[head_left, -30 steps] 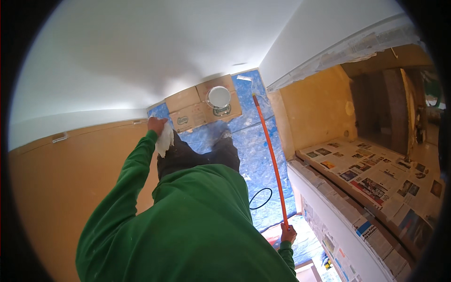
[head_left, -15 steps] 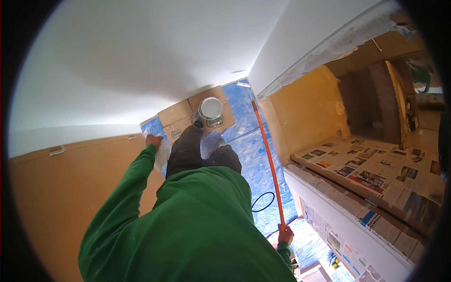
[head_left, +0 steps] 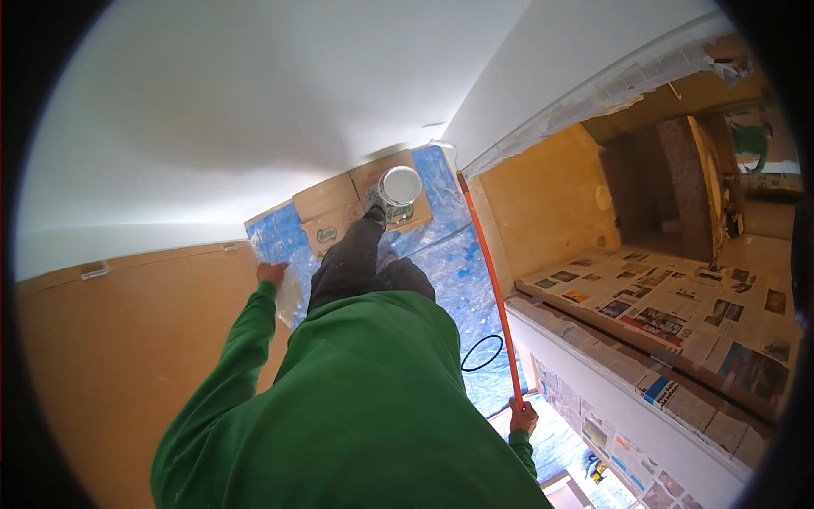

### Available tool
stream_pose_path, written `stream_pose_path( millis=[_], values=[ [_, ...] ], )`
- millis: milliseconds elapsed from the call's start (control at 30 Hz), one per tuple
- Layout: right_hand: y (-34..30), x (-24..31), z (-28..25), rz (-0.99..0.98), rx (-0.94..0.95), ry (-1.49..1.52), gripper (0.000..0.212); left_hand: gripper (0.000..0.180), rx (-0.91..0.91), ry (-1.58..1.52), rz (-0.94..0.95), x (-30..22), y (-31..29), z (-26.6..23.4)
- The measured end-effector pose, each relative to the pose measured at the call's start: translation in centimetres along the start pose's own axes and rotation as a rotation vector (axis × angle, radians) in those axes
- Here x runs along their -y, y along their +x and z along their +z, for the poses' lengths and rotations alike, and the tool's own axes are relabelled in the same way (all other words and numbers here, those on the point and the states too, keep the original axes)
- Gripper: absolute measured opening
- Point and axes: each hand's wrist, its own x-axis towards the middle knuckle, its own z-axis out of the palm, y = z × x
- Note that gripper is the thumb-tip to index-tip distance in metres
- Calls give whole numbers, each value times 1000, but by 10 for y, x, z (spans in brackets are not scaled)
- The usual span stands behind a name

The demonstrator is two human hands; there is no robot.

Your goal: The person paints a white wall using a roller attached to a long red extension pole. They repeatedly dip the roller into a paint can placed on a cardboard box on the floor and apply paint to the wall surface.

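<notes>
My right hand (head_left: 523, 416) is closed round the lower end of a long orange pole (head_left: 494, 288). The pole slants up to a paint roller (head_left: 443, 144) at the corner, where the white walls meet the floor; the roller looks small and pale there. On the left, my left hand (head_left: 271, 273) is closed on a whitish, see-through crumpled sheet (head_left: 290, 299) that hangs beside my leg; whether it is plastic or cloth I cannot tell. A white bucket (head_left: 400, 185) stands ahead of my feet on flattened cardboard (head_left: 326, 204).
Blue plastic sheeting (head_left: 449, 254) covers the floor, with a black loop of cable (head_left: 482, 352) beside the pole. Newspaper (head_left: 653, 305) lies over the ledge on the right. A brown-covered surface (head_left: 144, 339) borders the left side; a white wall (head_left: 254, 110) rises ahead.
My view has shifted slightly, and the bucket and cardboard sit further right in it. My left hand is a little lower with the sheet. The right hand still grips the pole.
</notes>
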Motion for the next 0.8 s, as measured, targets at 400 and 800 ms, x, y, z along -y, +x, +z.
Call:
stream_pose_path(
  millis=[400,800],
  values=[
    [-7,18,-36,31,62,-51,39,54,-57,-92,-284,27,-70,14],
    [-25,15,-23,14,98,24,39,66,-26,-141,-38,-48,2,-60]
  ],
)
